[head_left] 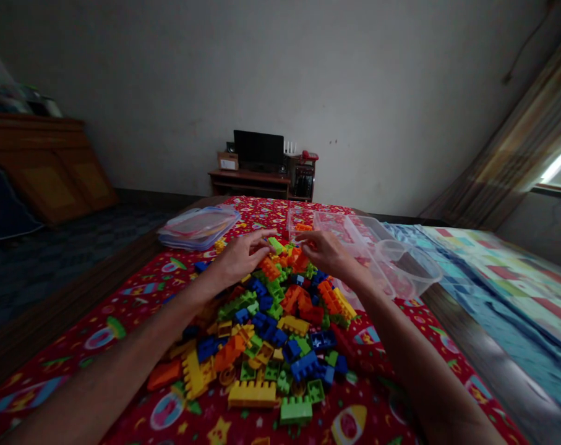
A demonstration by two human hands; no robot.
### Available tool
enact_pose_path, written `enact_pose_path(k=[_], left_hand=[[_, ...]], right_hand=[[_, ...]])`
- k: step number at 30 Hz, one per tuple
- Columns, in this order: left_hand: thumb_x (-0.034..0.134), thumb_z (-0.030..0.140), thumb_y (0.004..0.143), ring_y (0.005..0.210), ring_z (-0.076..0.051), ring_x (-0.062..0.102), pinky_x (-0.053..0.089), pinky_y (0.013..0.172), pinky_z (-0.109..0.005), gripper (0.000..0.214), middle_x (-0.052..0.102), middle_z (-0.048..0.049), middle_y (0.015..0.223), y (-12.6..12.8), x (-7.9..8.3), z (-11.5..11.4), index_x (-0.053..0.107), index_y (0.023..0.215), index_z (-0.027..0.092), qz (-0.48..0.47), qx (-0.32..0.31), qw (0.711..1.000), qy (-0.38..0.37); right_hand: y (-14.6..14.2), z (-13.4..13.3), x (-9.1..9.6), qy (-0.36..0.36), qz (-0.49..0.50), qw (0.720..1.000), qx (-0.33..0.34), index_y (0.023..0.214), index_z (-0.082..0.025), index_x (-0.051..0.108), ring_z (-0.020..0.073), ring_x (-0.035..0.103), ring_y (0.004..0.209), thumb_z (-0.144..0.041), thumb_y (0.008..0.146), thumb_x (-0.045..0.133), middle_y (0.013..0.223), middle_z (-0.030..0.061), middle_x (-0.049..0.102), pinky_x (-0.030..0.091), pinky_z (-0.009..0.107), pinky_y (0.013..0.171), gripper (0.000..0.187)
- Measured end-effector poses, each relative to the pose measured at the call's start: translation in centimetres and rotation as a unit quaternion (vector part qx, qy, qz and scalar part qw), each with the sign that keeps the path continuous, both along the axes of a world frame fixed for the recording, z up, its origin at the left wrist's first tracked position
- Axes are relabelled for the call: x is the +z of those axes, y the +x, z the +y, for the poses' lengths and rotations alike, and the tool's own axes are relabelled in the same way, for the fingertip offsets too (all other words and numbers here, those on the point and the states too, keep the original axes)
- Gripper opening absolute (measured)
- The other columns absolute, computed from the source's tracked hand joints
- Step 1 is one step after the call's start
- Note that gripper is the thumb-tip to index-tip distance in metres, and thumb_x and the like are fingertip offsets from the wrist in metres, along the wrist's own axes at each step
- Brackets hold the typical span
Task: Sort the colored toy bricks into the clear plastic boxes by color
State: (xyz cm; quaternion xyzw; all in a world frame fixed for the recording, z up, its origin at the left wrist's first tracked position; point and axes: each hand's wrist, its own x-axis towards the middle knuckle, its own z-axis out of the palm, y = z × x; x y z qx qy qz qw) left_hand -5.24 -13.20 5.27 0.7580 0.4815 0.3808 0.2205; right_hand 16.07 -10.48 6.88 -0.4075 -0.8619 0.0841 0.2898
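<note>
The left hand (241, 258) is pinching a small light green block (275, 245) at the far edge of a pile of blocks (271, 327). The right hand (325, 252) is curling over orange blocks (300, 261) just beside it; its grip cannot be told. Clear tubs (391, 259) are sitting to the right on a red patterned cloth (136, 290).

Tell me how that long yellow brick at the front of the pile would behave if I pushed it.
The long yellow brick looks like moulded plastic, so probably stiff and light for its size. Flat and boxy, it should slide rather than roll, though the red cloth may drag on it. Its studs likely make it easy to grip.
</note>
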Motion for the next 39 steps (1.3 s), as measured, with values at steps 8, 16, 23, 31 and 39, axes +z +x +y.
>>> enact_pose_path(k=[8,16,23,31,39], left_hand=[[0.049,0.031,0.08,0.087,-0.023,0.068,0.049,0.078,-0.03,0.035,0.074,-0.0066,0.099,-1.9,0.4,-0.1,0.073,0.102,0.018,0.2,0.064,0.978,-0.003],[0.05,0.046,0.083,0.069,-0.019,0.065,0.042,0.06,-0.025,0.035,0.074,-0.0033,0.079,-1.3,0.7,-1.0,0.074,0.087,0.021,0.267,0.016,0.963,-0.039],[0.059,0.043,0.078,0.076,-0.019,0.066,0.042,0.062,-0.023,0.03,0.075,0.0,0.086,-0.9,1.4,-1.7,0.074,0.099,0.028,0.303,-0.009,0.951,-0.067],[0.064,0.033,0.068,0.075,-0.018,0.064,0.043,0.064,-0.022,0.023,0.074,0.0008,0.083,-1.2,1.0,-1.6,0.074,0.088,0.026,0.297,-0.028,0.953,-0.047],[0.048,0.038,0.078,0.065,-0.016,0.06,0.039,0.059,-0.023,0.03,0.069,-0.0007,0.074,-1.9,1.6,-1.6,0.071,0.083,0.02,0.262,-0.006,0.965,-0.02]], right_hand=[[0.1,-0.3,-0.8,0.071,-0.041,0.997,-0.011,0.097,-0.015,0.07,0.0131,0.056,0.068,-0.011,0.082,0.049,0.08,0.0071,0.069,0.033,0.023,0.061,0.026],[-1.3,-1.0,-1.2,0.019,-0.134,0.991,-0.006,0.1,-0.018,0.071,0.0107,0.049,0.056,-0.012,0.082,0.046,0.07,0.0051,0.066,0.024,0.024,0.053,0.031],[-2.3,-2.2,-1.2,0.014,-0.16,0.982,0.102,0.104,-0.02,0.069,0.0145,0.061,0.078,-0.01,0.081,0.05,0.093,0.0069,0.071,0.034,0.022,0.061,0.031],[-2.8,-3.0,-2.5,0.069,-0.266,0.958,0.079,0.108,-0.017,0.068,0.0211,0.057,0.093,-0.011,0.086,0.046,0.101,0.0131,0.066,0.04,0.028,0.072,0.031],[-2.1,-1.7,-2.5,0.05,-0.136,0.987,0.068,0.1,-0.017,0.066,0.014,0.054,0.073,-0.017,0.087,0.05,0.085,0.0063,0.065,0.033,0.023,0.061,0.021]])
